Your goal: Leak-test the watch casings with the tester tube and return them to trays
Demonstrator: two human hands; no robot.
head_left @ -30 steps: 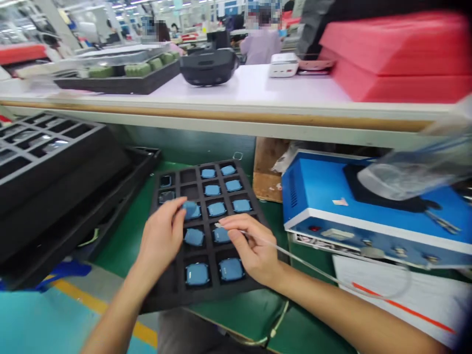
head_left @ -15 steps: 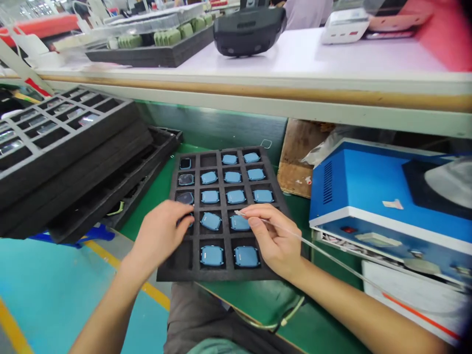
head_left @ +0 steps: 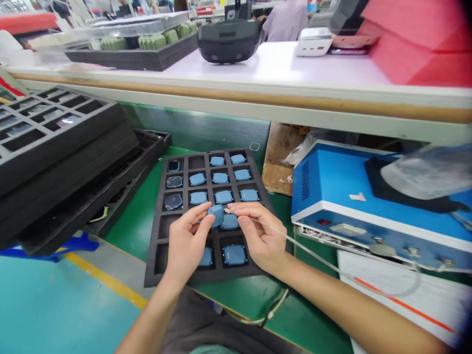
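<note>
My left hand (head_left: 187, 242) pinches a blue smartwatch case (head_left: 216, 215) between thumb and fingers, raised over a black foam tray (head_left: 217, 276). Closed at the fingertips, my right hand (head_left: 264, 238) grips a thin clear tube or cable (head_left: 313, 254) near its small pale tip. That tip is beside the held case; whether they touch I cannot tell. More blue watch cases (head_left: 235, 254) lie back side up in the tray's compartments. Down the left column sit several watches with dark faces up, among them one watch (head_left: 173, 201).
Stacked black foam trays (head_left: 70, 162) rise on the left. To the right stands a blue machine (head_left: 339, 182) with a plastic-covered top, and papers (head_left: 368, 280) lie before it. A white shelf (head_left: 280, 64) crosses above, carrying a black device (head_left: 229, 42). A person (head_left: 283, 22) is behind it.
My left hand has lifted from the tray's left column and moved right, now holding a watch case by the tube's tip. The right hand keeps its grip. The camera view has shifted right.
</note>
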